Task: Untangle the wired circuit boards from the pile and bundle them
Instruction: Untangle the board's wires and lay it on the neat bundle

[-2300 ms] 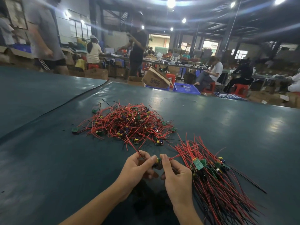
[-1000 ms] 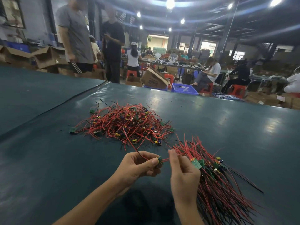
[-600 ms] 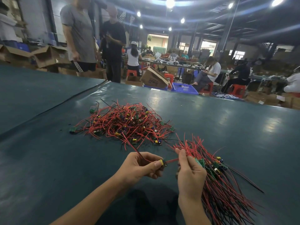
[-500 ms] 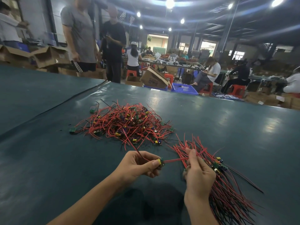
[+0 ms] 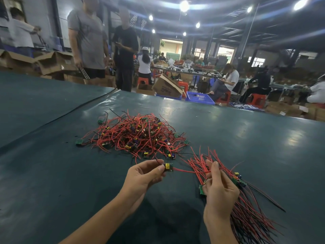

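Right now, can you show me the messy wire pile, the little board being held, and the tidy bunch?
Messy wire pile [image 5: 137, 136]: head view, middle of the red tangle.
Little board [image 5: 168, 167]: head view, its yellow part.
Tidy bunch [image 5: 249, 221]: head view, red wires in its lower half.

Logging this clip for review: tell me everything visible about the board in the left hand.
The board is small and green with a yellow block on it. The left hand pinches its left end between thumb and fingers, on the near side of the pile. From its right end a red wire runs almost straight to the right hand, which pinches it over the bundle.
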The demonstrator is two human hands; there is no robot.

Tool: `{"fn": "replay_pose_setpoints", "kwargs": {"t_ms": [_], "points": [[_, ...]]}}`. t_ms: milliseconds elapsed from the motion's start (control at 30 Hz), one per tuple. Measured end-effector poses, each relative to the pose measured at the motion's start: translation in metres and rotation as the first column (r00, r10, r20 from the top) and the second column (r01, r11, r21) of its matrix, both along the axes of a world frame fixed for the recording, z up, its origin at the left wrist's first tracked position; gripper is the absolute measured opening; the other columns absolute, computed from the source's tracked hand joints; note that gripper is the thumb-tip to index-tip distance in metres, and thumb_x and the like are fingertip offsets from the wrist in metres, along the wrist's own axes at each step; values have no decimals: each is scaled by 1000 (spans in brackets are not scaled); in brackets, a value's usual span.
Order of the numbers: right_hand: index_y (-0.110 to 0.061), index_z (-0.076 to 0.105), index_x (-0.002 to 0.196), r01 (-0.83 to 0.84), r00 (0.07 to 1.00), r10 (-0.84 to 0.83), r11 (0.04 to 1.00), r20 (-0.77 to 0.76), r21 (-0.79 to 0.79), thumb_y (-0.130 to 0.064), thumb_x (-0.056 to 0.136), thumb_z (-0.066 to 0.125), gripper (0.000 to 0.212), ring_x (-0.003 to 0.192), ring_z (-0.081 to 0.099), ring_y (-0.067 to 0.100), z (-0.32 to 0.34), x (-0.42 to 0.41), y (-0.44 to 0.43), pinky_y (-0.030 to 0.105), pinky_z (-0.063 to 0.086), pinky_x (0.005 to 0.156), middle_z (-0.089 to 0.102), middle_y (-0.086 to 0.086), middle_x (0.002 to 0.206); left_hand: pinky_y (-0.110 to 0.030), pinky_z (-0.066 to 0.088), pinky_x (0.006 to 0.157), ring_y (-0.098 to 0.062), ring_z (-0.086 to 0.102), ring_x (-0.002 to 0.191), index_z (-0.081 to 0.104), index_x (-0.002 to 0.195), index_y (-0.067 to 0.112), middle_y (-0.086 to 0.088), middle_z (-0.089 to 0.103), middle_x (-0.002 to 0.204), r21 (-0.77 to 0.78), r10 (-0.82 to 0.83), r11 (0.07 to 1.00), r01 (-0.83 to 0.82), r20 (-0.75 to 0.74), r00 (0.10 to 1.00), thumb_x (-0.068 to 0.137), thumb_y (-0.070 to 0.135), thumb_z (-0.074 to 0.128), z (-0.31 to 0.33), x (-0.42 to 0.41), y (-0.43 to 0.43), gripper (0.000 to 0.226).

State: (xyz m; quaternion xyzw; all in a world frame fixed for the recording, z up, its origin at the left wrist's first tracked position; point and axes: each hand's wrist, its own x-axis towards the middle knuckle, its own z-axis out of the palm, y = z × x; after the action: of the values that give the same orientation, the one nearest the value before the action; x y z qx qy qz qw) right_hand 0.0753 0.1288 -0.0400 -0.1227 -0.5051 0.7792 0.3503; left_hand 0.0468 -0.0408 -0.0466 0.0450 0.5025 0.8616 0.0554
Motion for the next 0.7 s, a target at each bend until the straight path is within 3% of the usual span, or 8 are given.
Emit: {"fn": "replay_pose_setpoints", "kwargs": {"t_ms": [133,267,433,533,633,700], "points": [[-10,75,82,-128,989,124,990,-84,-50,-57,86,46,55,39,32,7,3,5,-3,18,26,38,56,-3,58,-20,56,57,-14,67,64,73,94,2,-11,70,78,128,-10,992,-3,105,994,73,13,68,3,-3,-1,24],[-8,74,94,-218,976,217,974,-19,-60,-67,84,32,74,40,35,6,0,4,-4,18,27,37,53,-3,58,-23,58,56,-16,68,64,72,98,1,-11,67,77,219,-89,975,42,213,973,89,17,58,4,-7,-4,23],[-6,77,77,-366,922,322,907,217,210,-55,83,51,56,42,36,5,-10,4,-26,17,28,42,54,-7,53,-21,52,45,-14,62,53,76,90,5,-9,65,69,121,-227,972,201,283,932,68,24,75,2,-2,4,28],[-12,77,65,-451,891,391,814,230,366,-45,79,63,38,54,58,14,-14,6,-40,25,47,56,66,4,58,-18,47,41,-13,58,49,74,94,4,-10,65,69,19,-281,958,286,267,922,75,18,71,-3,1,6,24],[-9,78,71,-448,892,379,814,247,370,-43,79,63,38,62,65,20,-14,8,-45,27,51,61,70,13,65,-17,46,40,-13,58,50,74,99,3,-10,66,72,-34,-300,947,320,266,916,77,20,71,-6,1,5,28],[-15,80,72,-448,889,379,837,258,313,-44,81,60,36,57,59,9,-11,9,-45,20,46,56,67,6,58,-17,47,43,-10,59,52,76,98,8,-5,66,71,-50,-293,947,316,262,919,80,25,73,-8,-2,2,25]]}}
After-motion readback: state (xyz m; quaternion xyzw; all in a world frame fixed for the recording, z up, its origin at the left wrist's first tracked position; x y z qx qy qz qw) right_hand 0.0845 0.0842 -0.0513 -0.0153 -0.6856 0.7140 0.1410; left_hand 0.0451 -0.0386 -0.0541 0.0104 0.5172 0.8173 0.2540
